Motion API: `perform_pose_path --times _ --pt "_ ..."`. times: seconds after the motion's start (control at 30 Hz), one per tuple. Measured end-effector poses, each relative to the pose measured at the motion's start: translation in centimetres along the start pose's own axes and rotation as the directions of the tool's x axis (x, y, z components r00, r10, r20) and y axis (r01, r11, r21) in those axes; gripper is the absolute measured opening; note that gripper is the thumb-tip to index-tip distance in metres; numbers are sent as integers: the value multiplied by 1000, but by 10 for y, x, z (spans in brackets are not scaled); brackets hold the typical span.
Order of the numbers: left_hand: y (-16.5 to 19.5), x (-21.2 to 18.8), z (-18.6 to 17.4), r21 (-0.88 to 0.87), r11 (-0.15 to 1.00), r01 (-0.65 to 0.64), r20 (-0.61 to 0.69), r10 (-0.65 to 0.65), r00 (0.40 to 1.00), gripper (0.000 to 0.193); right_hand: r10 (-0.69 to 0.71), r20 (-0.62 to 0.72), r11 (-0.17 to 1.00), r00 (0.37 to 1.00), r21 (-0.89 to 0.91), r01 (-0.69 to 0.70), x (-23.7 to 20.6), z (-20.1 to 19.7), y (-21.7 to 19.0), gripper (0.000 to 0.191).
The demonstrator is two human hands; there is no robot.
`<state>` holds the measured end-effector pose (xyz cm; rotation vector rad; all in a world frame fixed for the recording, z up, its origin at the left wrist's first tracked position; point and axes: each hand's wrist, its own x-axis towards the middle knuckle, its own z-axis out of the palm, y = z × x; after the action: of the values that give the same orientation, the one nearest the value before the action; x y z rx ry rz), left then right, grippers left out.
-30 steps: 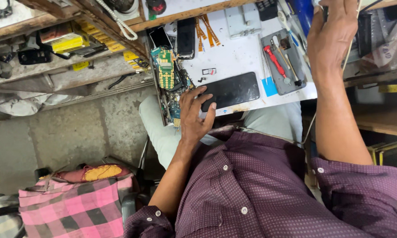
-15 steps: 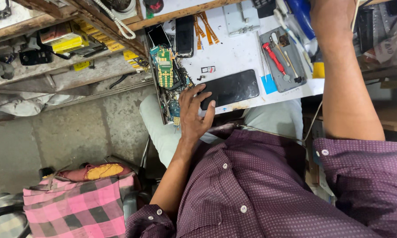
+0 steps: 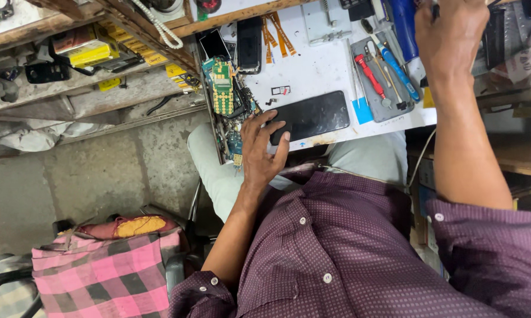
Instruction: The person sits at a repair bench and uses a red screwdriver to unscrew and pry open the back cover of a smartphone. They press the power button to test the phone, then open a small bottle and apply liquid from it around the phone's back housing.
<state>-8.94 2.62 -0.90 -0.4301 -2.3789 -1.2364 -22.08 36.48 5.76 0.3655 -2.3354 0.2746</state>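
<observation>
Left hand on the phone, right hand up at the tools.

The left hand (image 3: pixel 259 147) lies flat, fingers spread, touching the near end of the black phone (image 3: pixel 312 115) on the white bench (image 3: pixel 312 70). The right hand (image 3: pixel 448 35) is raised beyond the grey tool tray (image 3: pixel 368 97); whether it grips anything I cannot tell.

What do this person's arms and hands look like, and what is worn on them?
Both hands are bare: no gloves show on the left hand or the right hand, and no rings or watch can be seen. The shirt is dark purple with a fine pale dot pattern and small pale buttons. Its sleeves are rolled to about the elbow, the cuffs buttoned, leaving both forearms uncovered.
</observation>
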Motion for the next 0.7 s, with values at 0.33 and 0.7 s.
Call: perform_pose_path --times 0.33,0.7 --pt "27 20 -4 -60 996 60 -41 -63 997 15 142 -20 932 990 339 -127 -51 -63 -52 26" --pt "54 54 44 -664 437 607 492 -355 795 32 252 186 727 949 610 -313 -77 -63 -161 26"
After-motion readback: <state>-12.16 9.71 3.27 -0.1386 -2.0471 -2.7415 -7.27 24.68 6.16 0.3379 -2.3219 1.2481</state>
